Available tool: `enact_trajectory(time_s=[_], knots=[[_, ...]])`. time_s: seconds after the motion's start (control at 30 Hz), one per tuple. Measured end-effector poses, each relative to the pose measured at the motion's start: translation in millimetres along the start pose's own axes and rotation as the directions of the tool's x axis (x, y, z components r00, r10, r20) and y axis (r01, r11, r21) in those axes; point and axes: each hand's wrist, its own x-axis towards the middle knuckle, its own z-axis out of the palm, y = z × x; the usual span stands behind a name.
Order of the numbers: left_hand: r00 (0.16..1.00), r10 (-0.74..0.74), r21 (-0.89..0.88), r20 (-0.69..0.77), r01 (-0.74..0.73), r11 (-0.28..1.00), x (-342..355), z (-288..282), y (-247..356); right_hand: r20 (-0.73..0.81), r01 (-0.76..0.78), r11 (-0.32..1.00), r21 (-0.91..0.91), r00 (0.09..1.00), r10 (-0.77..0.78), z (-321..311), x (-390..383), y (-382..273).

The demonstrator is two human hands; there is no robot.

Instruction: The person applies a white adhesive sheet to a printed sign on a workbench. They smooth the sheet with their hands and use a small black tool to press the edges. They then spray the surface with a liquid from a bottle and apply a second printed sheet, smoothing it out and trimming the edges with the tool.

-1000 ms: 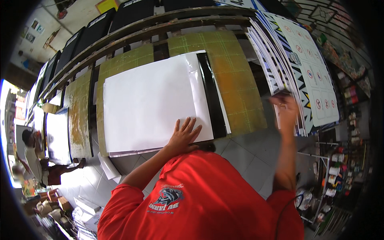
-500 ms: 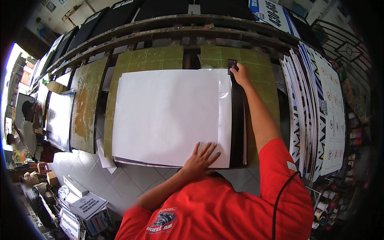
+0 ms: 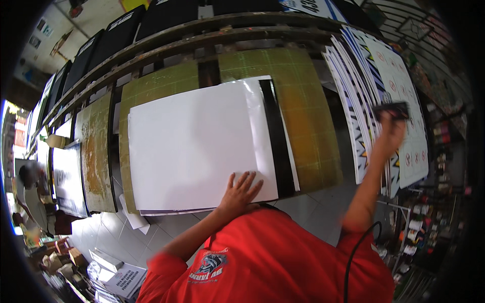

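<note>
My left hand (image 3: 239, 194) lies flat with spread fingers on the near right part of a large white sheet (image 3: 189, 146). A glossy band runs along the sheet's right side, beside a black strip (image 3: 274, 136). Under them are more sheets and green cutting mats (image 3: 316, 131). Off to the right, my right hand (image 3: 391, 135) is raised, closed around a small black flat rectangular tool (image 3: 391, 110). Motion blurs that hand and the tool; the tool's exact kind is unclear. Both appear in front of a stack of printed boards (image 3: 410, 96).
Beyond the mats run long dark rails (image 3: 202, 43), with black panels (image 3: 172, 19) behind them. At the far left a person (image 3: 31, 194) stands near another board (image 3: 70, 177). Shelves of small containers (image 3: 417, 227) stand at the lower right. Tiled floor (image 3: 113, 230) shows on the near side.
My right hand has moved from the far edge of the sheet out to the right, toward the printed boards, with the black tool. My left hand stays on the sheet. The view has turned and shifted.
</note>
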Motion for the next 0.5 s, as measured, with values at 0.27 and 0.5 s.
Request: enact_trajectory(time_s=[0.27,0.5], knots=[[0.995,0.019,0.018,-0.102,-0.017,1.0,-8,4,8,0.04,-0.105,0.744,-0.659,0.984,0.174,-271,59,39],[0.962,0.02,-0.048,-0.274,-0.034,0.998,-13,-8,14,0.172,0.126,0.39,-0.912,0.982,0.084,-280,43,75]])
